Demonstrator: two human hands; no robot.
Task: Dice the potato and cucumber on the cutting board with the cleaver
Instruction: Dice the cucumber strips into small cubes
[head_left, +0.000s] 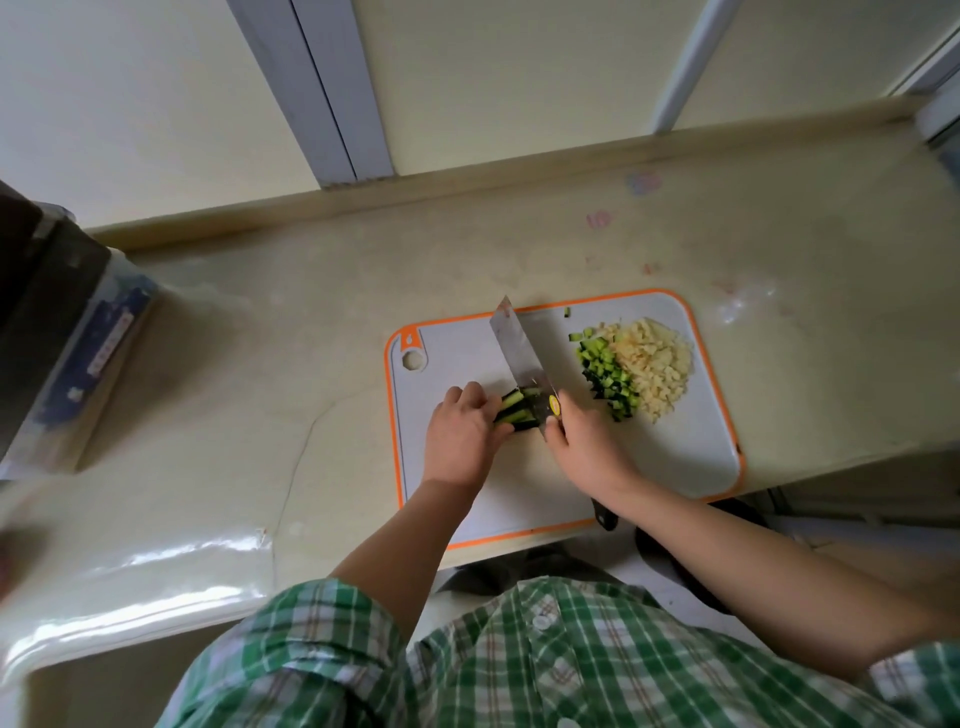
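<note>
Cucumber strips (517, 410) are lying bundled near the middle of the board (457, 343), which is sitting at the front edge of the worktop (311, 312). The left hand (460, 434) is holding the bundle down, its fingers (475, 395) curling over the strips to keep them together and square to the blade. The right hand (584, 441) is gripping the cleaver (519, 348) with fingers wrapping the handle close to the blade, probably for control; the black handle end is showing behind the wrist. The blade is standing edge-down across the free end of the strips, tip pointing away from the person. Cucumber dice (605, 376) and potato dice (657, 364) are lying heaped together, touching, on the right of the board, clear of the cutting zone. By this layout, the potato appears finished and the cucumber is nearing completion.
</note>
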